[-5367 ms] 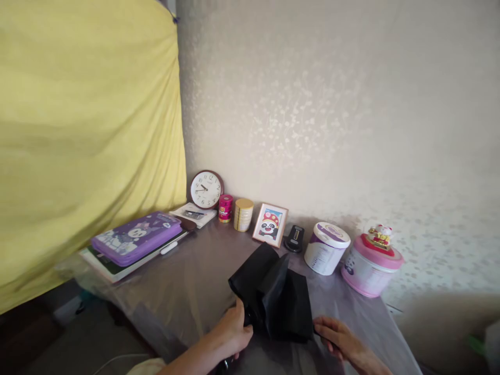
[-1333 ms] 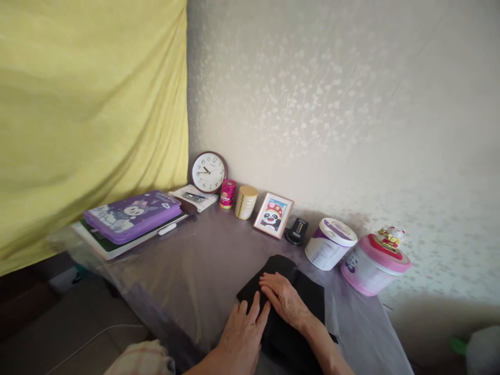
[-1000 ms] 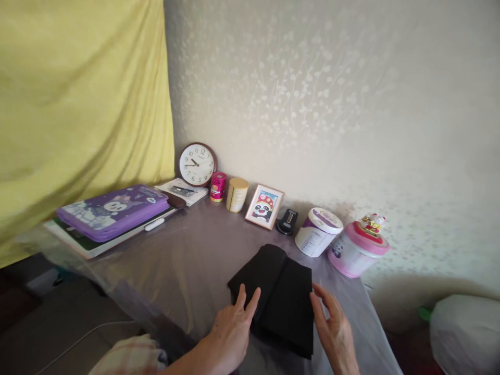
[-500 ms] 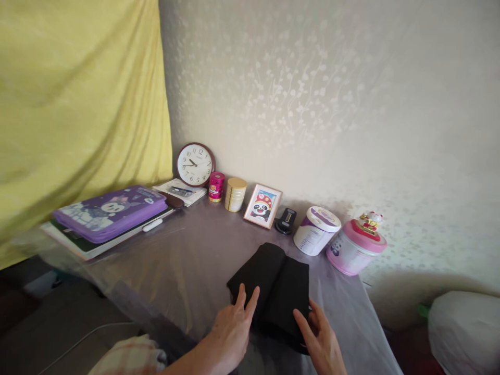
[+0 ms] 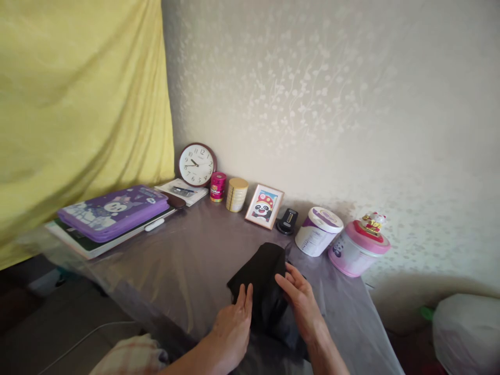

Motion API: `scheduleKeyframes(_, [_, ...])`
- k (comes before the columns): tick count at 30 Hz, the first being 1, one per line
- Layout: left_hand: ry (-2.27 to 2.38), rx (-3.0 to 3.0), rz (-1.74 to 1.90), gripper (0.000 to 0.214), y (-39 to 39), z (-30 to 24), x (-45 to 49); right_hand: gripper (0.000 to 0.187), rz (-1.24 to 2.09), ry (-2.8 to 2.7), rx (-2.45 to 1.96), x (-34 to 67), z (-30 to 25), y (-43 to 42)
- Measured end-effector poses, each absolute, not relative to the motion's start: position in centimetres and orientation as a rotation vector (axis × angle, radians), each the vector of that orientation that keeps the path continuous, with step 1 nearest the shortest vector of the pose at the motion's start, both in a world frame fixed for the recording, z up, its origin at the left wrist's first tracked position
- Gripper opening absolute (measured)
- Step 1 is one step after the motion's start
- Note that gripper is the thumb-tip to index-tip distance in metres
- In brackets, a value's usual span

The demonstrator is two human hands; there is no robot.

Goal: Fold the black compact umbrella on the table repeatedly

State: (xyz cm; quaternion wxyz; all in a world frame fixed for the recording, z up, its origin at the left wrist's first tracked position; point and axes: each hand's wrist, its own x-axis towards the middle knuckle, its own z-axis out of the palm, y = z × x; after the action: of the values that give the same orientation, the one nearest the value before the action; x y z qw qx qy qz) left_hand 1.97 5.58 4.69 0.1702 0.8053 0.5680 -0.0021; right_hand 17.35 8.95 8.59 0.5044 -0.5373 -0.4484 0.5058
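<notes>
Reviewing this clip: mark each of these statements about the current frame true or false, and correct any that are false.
1. The black cloth lies between the left hand and the right hand. True.
2. The right hand is holding the white tub. False: it is beside the cloth, apart from the tub.
3. A cat figurine sits on the pink tub. True.
4. The purple case stands upright against the wall. False: it lies flat on a book.
</notes>
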Motion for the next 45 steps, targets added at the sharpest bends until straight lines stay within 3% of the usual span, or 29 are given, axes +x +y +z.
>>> scheduleKeyframes(6, [1.567, 2.276, -0.014, 0.071, 5.7, 5.4, 1.7, 0.046, 1.324, -1.154, -1.218, 15.2, 7.3, 11.5])
scheduleKeyframes(11, [1.550, 2.290, 0.096, 0.072, 5.8, 4.9, 1.4, 0.050, 1.389, -1.213, -1.234, 14.1, 6.1, 12.7])
scheduleKeyframes(22, [1.623, 2.319, 0.039, 0.059, 5.5, 5.3, 1.0, 0.050, 1.022, -1.615, -1.412, 13.4, 4.1, 14.0])
scheduleKeyframes(27, [1.646, 2.424, 0.244, 0.030, 5.3, 6.3, 0.1, 0.048, 1.016, -1.712, -1.399, 13.5, 4.3, 14.0])
scheduleKeyframes(32, [1.443, 2.659, 0.468, 0.021, 5.2, 6.6, 0.8, 0.044, 1.114, -1.772, -1.292, 13.7, 4.7, 14.0])
scheduleKeyframes(35, [1.357, 2.723, 0.526, 0.023, 5.6, 5.9, 1.4, 0.036, 1.140, -1.800, -1.262, 13.8, 4.7, 14.1])
scheduleKeyframes(40, [1.312, 2.715, 0.464, 0.050, 6.2, 4.3, 1.3, 0.027, 1.162, -1.818, -1.264, 13.7, 4.8, 14.0])
scheduleKeyframes(45, [1.382, 2.607, 0.349, 0.051, 6.1, 3.9, 1.4, 0.021, 1.163, -1.854, -1.214, 14.1, 5.2, 12.8])
